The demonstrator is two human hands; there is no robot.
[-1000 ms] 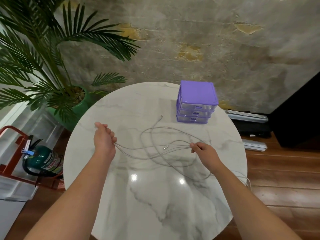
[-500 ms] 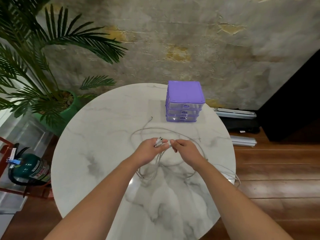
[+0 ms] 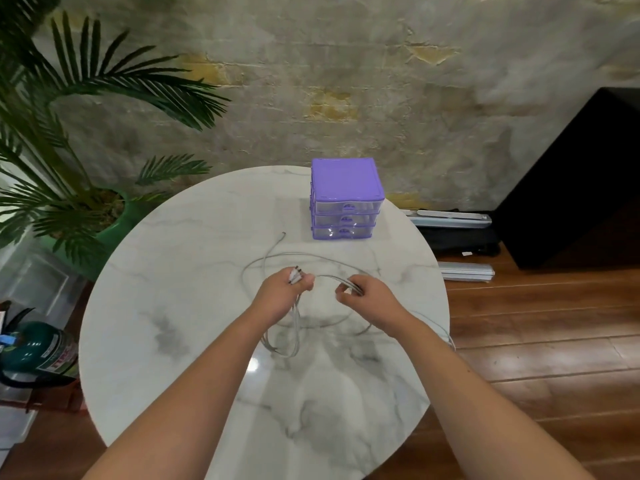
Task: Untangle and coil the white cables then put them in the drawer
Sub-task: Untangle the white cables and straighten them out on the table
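Note:
Several thin white cables [image 3: 277, 258] lie looped on the round marble table [image 3: 180, 306]. My left hand [image 3: 282, 294] grips a bunch of them, plug ends sticking up out of the fist and a loop hanging below it. Just to its right, my right hand [image 3: 367, 294] pinches the same strands between thumb and fingers. One loose cable end points up-left across the table, another strand trails off the table's right edge. A purple unit with three clear drawers [image 3: 346, 199], all closed, stands at the table's far side behind my hands.
A potted palm in a green pot [image 3: 104, 216] stands left of the table. A green fire extinguisher [image 3: 38, 351] lies on the floor at lower left. Black cases and a dark cabinet [image 3: 571, 174] sit on the wooden floor to the right.
My hands came together from wide apart, gathering the cables at mid-table. Since half a second ago they have drawn slightly apart, with strands stretched between them.

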